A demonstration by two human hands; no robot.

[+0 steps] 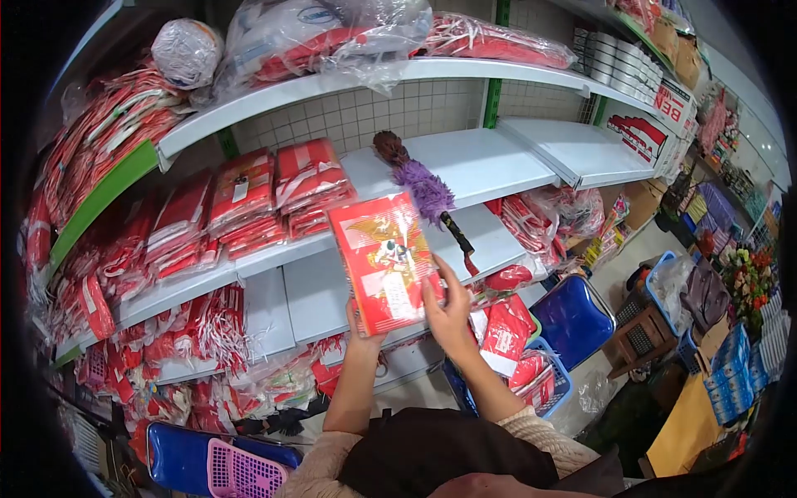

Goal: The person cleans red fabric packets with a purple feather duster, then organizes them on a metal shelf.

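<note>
Between my two hands is a flat, plastic-wrapped red and white packet [383, 264] with a golden winged emblem on its front. My left hand [362, 322] grips its lower left edge, and the fingers are mostly hidden behind it. On the lower right side, my right hand [447, 300] holds the packet with the thumb on its front. Just beyond it, a purple feather duster [423, 187] lies on the middle shelf. Stacks of similar red packets [242, 192] stand on that shelf to the left.
White shelves [332, 87] curve across the view, with bagged red goods [498, 41] on top. At right are a blue stool [573, 319] and a blue basket [554, 378] of red packets. A pink basket [245, 469] sits at lower left.
</note>
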